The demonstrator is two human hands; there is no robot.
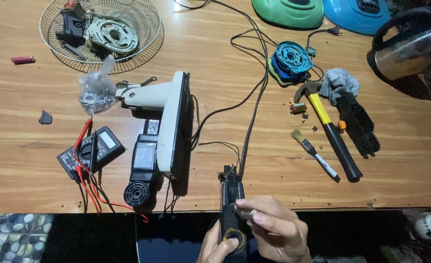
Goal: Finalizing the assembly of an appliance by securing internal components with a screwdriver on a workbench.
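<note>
— Head view first: what have we got in our hands?

— Our right hand (274,226) is curled around the black switch box (232,214) at the near edge of the bench (274,170). The fingers are closed on its top part. Our left hand (218,248) holds the bottom end from below, thumb beside the round knob (233,236). Both hands are shut on it.

— Where does it sit?

— Half on the bench, half hanging over the near edge. Black wires (252,97) run out of its far end and go up toward the far edge.

— How do we hold it well?

— We think we should keep the left hand firm so the box does not twist. The right hand can do the small work. We should not pull hard, because the wires look thin where they go in.

— What is close by?

— Just to the left lies the white fan stand (169,122) with a black part under it. Farther left is the meter (91,152) with red and black leads, near the near edge. A bag of screws (97,90) sits behind it.

— And to the right?

— A hammer (330,129) with a yellow and black handle, and a little brush (315,155), well apart from our hands. We would keep our elbows in so we do not bump the fan stand.

— Can we see what the fingers press on?

— No, the right hand hides that spot.
</note>
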